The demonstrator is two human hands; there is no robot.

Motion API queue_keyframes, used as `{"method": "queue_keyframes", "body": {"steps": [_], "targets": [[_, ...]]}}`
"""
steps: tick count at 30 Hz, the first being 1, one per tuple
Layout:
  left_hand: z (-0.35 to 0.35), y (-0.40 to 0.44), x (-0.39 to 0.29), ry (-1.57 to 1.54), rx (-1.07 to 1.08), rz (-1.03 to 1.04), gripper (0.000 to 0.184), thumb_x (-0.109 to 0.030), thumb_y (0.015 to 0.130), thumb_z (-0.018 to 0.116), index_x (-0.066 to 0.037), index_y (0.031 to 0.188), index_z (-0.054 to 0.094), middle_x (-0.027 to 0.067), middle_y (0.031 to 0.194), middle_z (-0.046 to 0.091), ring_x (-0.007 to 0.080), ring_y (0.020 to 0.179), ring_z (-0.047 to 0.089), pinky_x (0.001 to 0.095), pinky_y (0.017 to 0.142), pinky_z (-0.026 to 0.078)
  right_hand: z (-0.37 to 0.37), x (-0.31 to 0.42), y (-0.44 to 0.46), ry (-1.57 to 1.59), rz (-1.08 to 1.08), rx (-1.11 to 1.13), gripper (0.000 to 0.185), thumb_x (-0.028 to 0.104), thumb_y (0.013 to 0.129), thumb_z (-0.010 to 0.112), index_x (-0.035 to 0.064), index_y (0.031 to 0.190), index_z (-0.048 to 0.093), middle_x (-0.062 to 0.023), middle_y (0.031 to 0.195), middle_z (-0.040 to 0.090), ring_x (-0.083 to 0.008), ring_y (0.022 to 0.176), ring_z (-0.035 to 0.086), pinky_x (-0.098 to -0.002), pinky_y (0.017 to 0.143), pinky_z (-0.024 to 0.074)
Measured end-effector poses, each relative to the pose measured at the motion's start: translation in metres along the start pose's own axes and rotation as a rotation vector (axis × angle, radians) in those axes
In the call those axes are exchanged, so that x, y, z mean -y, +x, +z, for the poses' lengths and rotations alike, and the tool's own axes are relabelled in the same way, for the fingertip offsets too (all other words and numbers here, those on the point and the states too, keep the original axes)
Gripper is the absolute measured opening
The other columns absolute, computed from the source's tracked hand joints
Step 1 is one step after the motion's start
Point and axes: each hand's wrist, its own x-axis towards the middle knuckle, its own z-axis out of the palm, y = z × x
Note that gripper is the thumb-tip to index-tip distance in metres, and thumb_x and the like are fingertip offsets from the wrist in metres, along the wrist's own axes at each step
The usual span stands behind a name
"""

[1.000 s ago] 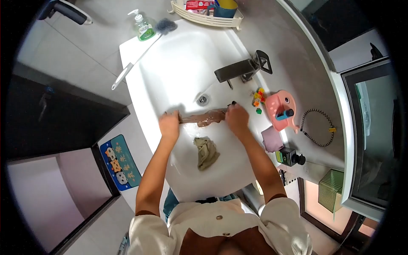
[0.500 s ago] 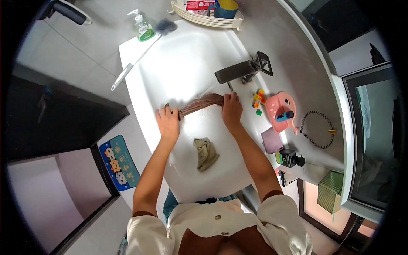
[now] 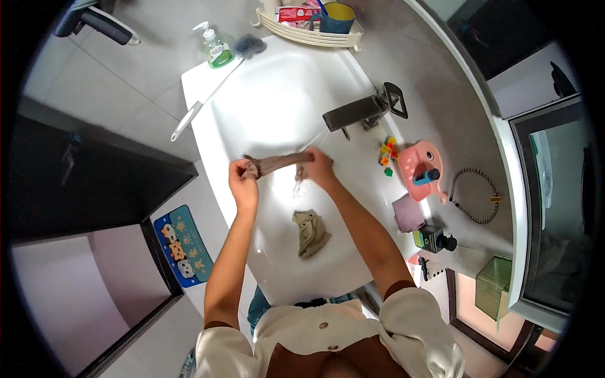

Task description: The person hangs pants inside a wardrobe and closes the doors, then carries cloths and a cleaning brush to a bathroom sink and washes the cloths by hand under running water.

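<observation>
A wet brown cloth (image 3: pixel 280 164) is stretched between my hands over the white sink (image 3: pixel 287 271). Its left end is bunched in the fingers of my left hand (image 3: pixel 243 186), which is closed on it. My right hand (image 3: pixel 321 170) grips the other end below the black faucet (image 3: pixel 353 113), and some loose material hangs under it. A thin stream of water runs from the spout close to the right hand. Nearer my body, an olive-green cloth (image 3: pixel 311 234) lies crumpled on the sink bottom.
A long-handled brush (image 3: pixel 208 94) lies across the sink's left rim beside a green soap pump bottle (image 3: pixel 218 53). On the right ledge are a pink whale-shaped holder (image 3: pixel 413 160), a mauve cloth (image 3: pixel 408 213) and a black pump bottle (image 3: pixel 430 238). A corner shelf (image 3: pixel 309 36) holds a blue cup.
My right hand has moved left and slightly down, closer to my left hand. The brown cloth is less twisted and spans a shorter gap. The view has shifted slightly.
</observation>
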Motion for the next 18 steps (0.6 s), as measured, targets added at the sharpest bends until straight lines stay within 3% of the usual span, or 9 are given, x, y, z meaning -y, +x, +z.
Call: {"method": "queue_keyframes", "body": {"steps": [1,5,7,8,9,10,13,15,18], "targets": [[0.001,0.002,0.005,0.048,-0.016,0.021,0.033,0.011,0.078,0.045,-0.005,0.107,0.049,0.0076,0.102,0.052,0.0154,0.084,0.051,0.0267,0.076,0.045,-0.006,-0.002,0.006,0.019,0.059,-0.2,0.023,0.012,0.073,0.059,0.0049,0.095,0.058,-0.016,0.085,0.063,-0.0336,0.081,0.06,-0.0426,0.074,0.0462],[0.018,-0.014,0.034,0.321,0.212,-0.091,0.051,0.001,0.085,0.053,-0.012,0.131,0.035,0.0126,0.112,0.049,0.0233,0.099,0.054,0.0313,0.079,0.049,-0.005,-0.024,0.022,-0.31,-0.186,-0.405,0.016,0.01,0.073,0.057,0.0047,0.089,0.057,-0.0155,0.086,0.062,-0.0331,0.084,0.059,-0.0421,0.075,0.0457],[0.041,-0.018,0.027,0.027,0.232,-0.485,0.046,-0.02,0.089,0.054,-0.008,0.129,0.036,0.0158,0.117,0.049,0.0255,0.098,0.054,0.0382,0.077,0.05,0.0,-0.002,0.01,-0.208,-0.198,-0.362,0.017,0.008,0.073,0.056,0.0051,0.089,0.057,-0.0153,0.087,0.062,-0.0333,0.087,0.058,-0.0421,0.077,0.0454],[0.051,-0.018,0.021,-0.153,0.231,-0.639,0.047,-0.032,0.091,0.049,-0.006,0.128,0.038,0.0166,0.117,0.049,0.0259,0.098,0.054,0.0405,0.076,0.05,-0.004,0.014,0.003,-0.185,-0.029,-0.066,0.033,0.003,0.068,0.058,0.0041,0.101,0.057,-0.0158,0.093,0.061,-0.0295,0.083,0.059,-0.0336,0.072,0.0474],[0.059,-0.015,0.013,-0.333,0.228,-0.792,0.053,-0.045,0.092,0.044,-0.005,0.127,0.04,0.0175,0.117,0.05,0.0262,0.098,0.054,0.0428,0.075,0.05,0.023,-0.004,-0.001,0.017,-0.218,-0.193,0.034,0.002,0.068,0.057,0.0049,0.102,0.057,-0.0127,0.095,0.061,-0.0235,0.083,0.059,-0.0328,0.072,0.0475],[0.056,0.001,0.047,-0.594,0.449,-0.89,0.063,-0.056,0.09,0.039,-0.002,0.122,0.045,0.0201,0.112,0.053,0.0286,0.096,0.055,0.0416,0.077,0.051,0.029,0.012,-0.017,0.209,-0.16,-0.078,0.033,0.003,0.068,0.059,0.0045,0.101,0.056,-0.0094,0.093,0.062,-0.0193,0.083,0.058,-0.0318,0.074,0.0469],[0.051,0.034,0.059,-0.957,0.795,-1.013,0.065,-0.056,0.09,0.04,0.001,0.119,0.046,0.0181,0.099,0.058,0.0254,0.081,0.06,0.0355,0.076,0.052,0.029,0.069,-0.067,0.503,-0.13,0.039,0.028,0.01,0.07,0.066,0.0034,0.095,0.054,-0.0103,0.094,0.057,-0.0179,0.088,0.054,-0.0289,0.082,0.0427],[0.073,0.028,0.068,-0.961,0.371,-1.042,0.041,-0.032,0.098,0.032,-0.001,0.118,0.049,0.0165,0.106,0.058,0.0246,0.084,0.06,0.0334,0.074,0.052,0.019,0.072,-0.05,0.267,-0.191,-0.079,0.024,0.017,0.074,0.066,0.0034,0.091,0.055,-0.013,0.094,0.056,-0.0224,0.091,0.053,-0.034,0.082,0.042],[0.103,0.013,0.061,-0.902,0.169,-0.789,0.036,-0.022,0.098,0.029,-0.002,0.12,0.049,0.0136,0.114,0.057,0.0236,0.092,0.058,0.0315,0.078,0.049,0.017,0.013,0.024,0.269,-0.011,-0.301,0.027,0.028,0.078,0.062,0.003,0.089,0.058,-0.0148,0.087,0.057,-0.0318,0.087,0.054,-0.0426,0.08,0.0416]]}}
